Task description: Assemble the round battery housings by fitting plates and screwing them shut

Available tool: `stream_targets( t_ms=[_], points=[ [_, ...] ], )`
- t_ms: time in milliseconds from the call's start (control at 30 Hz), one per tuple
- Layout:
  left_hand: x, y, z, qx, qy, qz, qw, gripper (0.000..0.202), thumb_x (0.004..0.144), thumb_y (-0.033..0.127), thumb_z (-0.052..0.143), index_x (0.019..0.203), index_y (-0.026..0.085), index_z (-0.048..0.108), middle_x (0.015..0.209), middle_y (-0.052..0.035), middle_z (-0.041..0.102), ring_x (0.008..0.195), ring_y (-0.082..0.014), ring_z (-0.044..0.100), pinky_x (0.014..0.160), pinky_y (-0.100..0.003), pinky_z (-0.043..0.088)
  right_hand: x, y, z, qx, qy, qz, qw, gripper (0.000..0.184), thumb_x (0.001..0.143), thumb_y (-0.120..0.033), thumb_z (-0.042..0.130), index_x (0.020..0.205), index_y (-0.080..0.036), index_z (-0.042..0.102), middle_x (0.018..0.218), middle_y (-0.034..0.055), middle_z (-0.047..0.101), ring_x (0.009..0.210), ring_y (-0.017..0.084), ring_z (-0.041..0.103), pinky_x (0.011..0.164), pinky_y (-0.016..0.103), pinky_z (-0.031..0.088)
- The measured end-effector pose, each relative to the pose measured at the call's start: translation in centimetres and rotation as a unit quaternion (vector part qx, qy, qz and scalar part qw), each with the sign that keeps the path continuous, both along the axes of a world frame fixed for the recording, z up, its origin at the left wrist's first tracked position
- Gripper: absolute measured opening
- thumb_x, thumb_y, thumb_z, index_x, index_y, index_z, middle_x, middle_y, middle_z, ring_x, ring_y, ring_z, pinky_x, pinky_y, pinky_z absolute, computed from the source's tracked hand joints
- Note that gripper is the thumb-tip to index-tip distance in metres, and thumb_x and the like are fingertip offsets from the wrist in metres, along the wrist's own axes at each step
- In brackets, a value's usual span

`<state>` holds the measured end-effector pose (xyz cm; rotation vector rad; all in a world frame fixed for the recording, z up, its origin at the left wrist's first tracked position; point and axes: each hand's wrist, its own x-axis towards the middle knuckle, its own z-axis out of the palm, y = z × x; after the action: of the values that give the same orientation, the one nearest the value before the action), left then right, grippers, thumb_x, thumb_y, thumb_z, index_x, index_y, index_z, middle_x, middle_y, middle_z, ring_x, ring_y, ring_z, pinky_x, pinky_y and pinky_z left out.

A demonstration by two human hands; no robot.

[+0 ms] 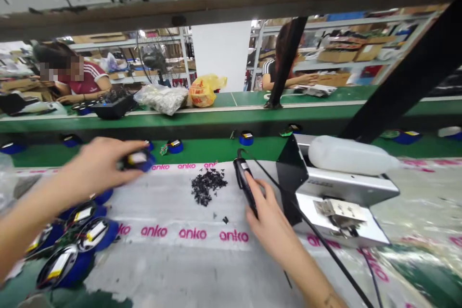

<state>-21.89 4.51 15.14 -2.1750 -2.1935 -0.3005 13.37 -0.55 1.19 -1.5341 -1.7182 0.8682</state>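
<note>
My left hand (96, 166) is closed around a small round blue part (139, 160) with a battery in it, held out over the white "anko" sheet (173, 245) toward the green conveyor belt (205, 149). My right hand (269, 216) grips a black corded hand tool (242, 179), its tip pointing away from me. A small heap of black scraps (207, 185) lies on the sheet between my hands. Several more blue parts with batteries (77, 236) lie at the lower left by my left forearm.
A silver machine (346, 192) with a white plastic bottle (346, 155) on top stands right of my right hand. Blue parts (247, 138) ride the belt. Bags (164, 98) and a black tray (113, 106) sit on the far counter, where two other people work. A black post (404, 77) slants at right.
</note>
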Motion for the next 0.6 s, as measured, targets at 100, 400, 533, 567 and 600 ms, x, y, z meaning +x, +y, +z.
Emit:
stream_targets(
  t_ms=[100,400,533,567,600],
  points=[
    [9.8,-5.1,-5.2,-0.119,-0.038,-0.216,0.968,0.064,0.070,0.039,0.081,0.131,0.033,0.066,0.102,-0.0067,0.072,0.095,-0.0271,0.064,0.084,-0.032,0.049,0.6,0.1,-1.2,0.056,-0.080,0.002,0.995,0.078,0.080,0.000,0.039,0.155,-0.021,0.031,0.162,0.0169,0.009,0.146,0.041,0.026,0.113,0.064,0.032],
    [14.3,-6.2,-9.7,-0.154,-0.178,-0.318,0.918,0.072,0.076,0.047,0.081,0.139,0.023,0.056,0.119,-0.0110,0.067,0.103,-0.0289,0.065,0.090,-0.038,0.052,0.8,-0.9,0.6,0.172,-0.168,0.007,0.971,0.039,0.097,-0.013,0.033,0.128,-0.010,0.056,0.140,0.0201,0.047,0.133,0.031,0.045,0.109,0.051,0.043],
    [11.6,-4.0,-10.7,-0.127,-0.235,-0.299,0.916,0.026,0.095,0.021,0.053,0.114,0.021,0.070,0.108,-0.0080,0.067,0.097,-0.0251,0.064,0.088,-0.037,0.048,-0.8,-2.7,3.0,0.150,-0.199,0.099,0.963,0.030,0.101,-0.037,0.043,0.107,-0.017,0.065,0.098,0.0114,0.065,0.095,0.027,0.061,0.085,0.044,0.052],
    [11.7,-3.8,-11.5,-0.126,-0.248,-0.297,0.914,0.023,0.094,0.020,0.053,0.105,0.021,0.073,0.104,-0.0077,0.066,0.094,-0.0255,0.064,0.086,-0.038,0.048,-1.4,-3.1,3.2,0.140,-0.211,0.127,0.959,0.031,0.099,-0.042,0.050,0.103,-0.016,0.066,0.093,0.0113,0.065,0.094,0.029,0.059,0.083,0.047,0.051],
    [12.0,-3.8,-12.3,-0.126,-0.263,-0.295,0.910,0.021,0.092,0.021,0.054,0.097,0.020,0.074,0.100,-0.0073,0.065,0.090,-0.0257,0.063,0.083,-0.038,0.047,-1.9,-3.3,3.3,0.131,-0.221,0.152,0.955,0.031,0.095,-0.044,0.058,0.099,-0.016,0.068,0.090,0.0115,0.065,0.094,0.031,0.058,0.084,0.049,0.051]
  ],
)
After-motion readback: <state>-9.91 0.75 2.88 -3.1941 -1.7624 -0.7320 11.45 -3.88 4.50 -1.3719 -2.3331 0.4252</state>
